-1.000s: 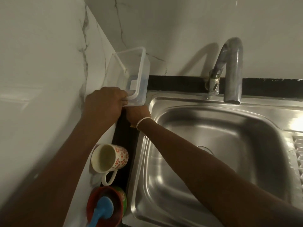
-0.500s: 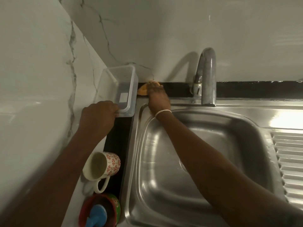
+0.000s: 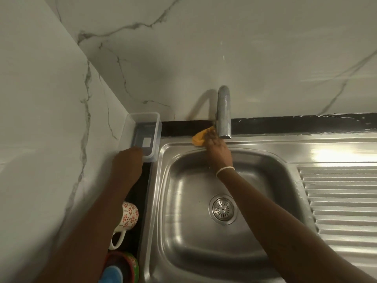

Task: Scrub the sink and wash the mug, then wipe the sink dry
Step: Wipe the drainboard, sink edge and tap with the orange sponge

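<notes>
Sink [image 3: 163, 180] rim: R hand [image 3: 217, 149] holds cloth [image 3: 199, 137].

Two bare forearms reach in from the bottom edge, with no sleeves showing on either. The left hand [image 3: 128, 164] carries no ring, watch or band that can be seen. The right hand [image 3: 219, 152] has a thin white band [image 3: 225, 170] looped once around the wrist, narrow like a thread or string. Its fingers are too blurred for nails or rings to be made out.
</notes>
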Tool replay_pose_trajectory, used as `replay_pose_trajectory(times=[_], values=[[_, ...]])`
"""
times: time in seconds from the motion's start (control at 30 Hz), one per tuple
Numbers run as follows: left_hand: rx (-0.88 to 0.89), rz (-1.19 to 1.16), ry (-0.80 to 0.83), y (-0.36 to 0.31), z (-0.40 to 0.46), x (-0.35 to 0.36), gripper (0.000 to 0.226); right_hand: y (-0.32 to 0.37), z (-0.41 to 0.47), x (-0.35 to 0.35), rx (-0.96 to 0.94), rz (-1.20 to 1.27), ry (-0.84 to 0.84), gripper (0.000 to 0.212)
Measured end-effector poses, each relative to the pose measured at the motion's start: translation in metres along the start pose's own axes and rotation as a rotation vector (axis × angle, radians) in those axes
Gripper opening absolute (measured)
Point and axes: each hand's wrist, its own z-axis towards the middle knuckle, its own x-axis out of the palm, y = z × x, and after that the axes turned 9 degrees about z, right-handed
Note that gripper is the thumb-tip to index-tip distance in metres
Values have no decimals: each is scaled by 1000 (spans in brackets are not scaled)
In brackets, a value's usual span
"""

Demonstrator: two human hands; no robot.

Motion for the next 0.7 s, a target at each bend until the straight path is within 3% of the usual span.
replay_pose_trajectory(times=[0.1,0.17,0.3,0.43,0.57,0.7], values=[[-27,95,-12,-29,-6,-19,49,-16,-38,-23,-69,134,-26,59],[-9,121,-79,-55,-11,-32,53,-33,-63,-43,-6,235,-38,64],[169,27,-222,-118,-8,-45,59,-82,-111,-113,111,431,-139,39],[308,-102,-229,-187,-11,-51,49,-157,-142,-199,319,568,-354,26],[380,-178,-177,-242,-8,-40,48,-262,-173,-292,487,532,-612,30],[388,-180,-125,-270,-8,-33,49,-349,-176,-359,662,383,-688,41]])
